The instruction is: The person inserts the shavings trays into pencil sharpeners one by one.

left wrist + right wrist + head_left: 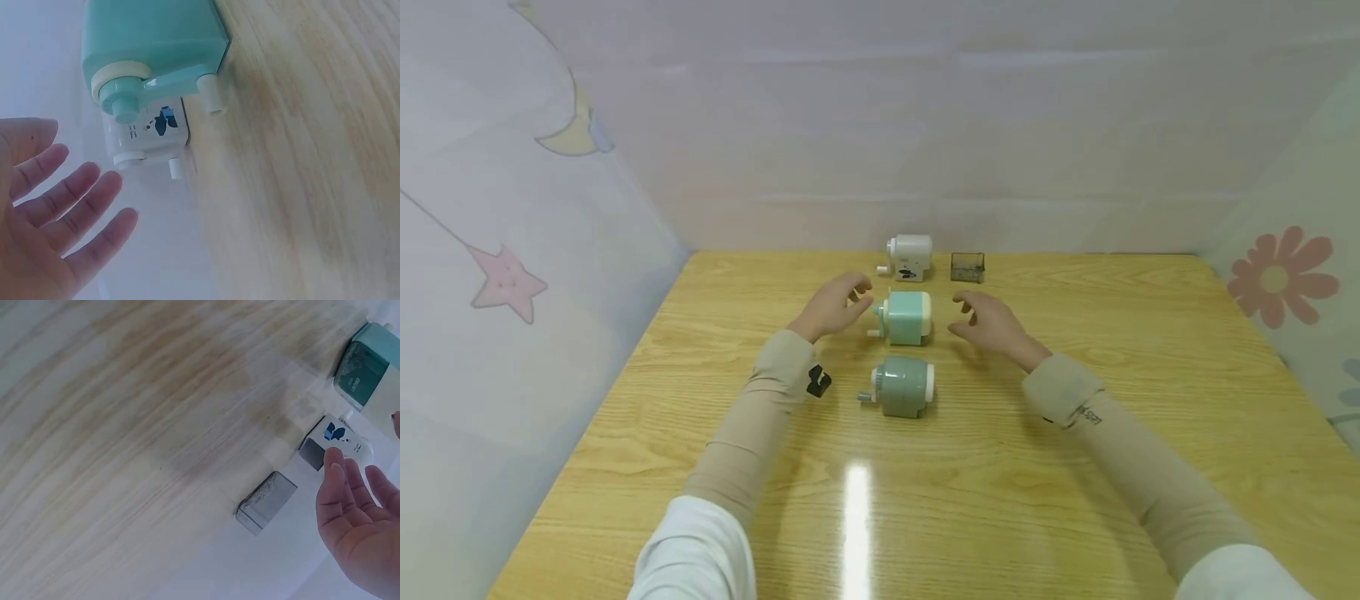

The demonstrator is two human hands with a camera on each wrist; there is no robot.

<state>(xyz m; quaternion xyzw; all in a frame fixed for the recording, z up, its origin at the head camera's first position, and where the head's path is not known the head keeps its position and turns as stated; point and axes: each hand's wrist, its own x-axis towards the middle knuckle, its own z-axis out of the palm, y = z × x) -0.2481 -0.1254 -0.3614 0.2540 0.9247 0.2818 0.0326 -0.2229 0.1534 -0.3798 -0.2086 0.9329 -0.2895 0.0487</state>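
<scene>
Three crank pencil sharpeners stand in a column on the table. Between my hands is the teal sharpener with its cream end. Left of its crank, my left hand hovers with fingers loosely bent, holding nothing; in the left wrist view the fingers are spread apart. On the other side, my right hand is held with fingers slightly curved and touches nothing. Behind is the white sharpener with a dark printed picture. A small see-through shavings drawer lies to its right, apart from it. Nearest me sits the dark green sharpener.
The wooden table ends at a pale back wall. Decorated cloth walls stand at both sides, with a pink star on the left and a red flower on the right. Light glares off the table's front.
</scene>
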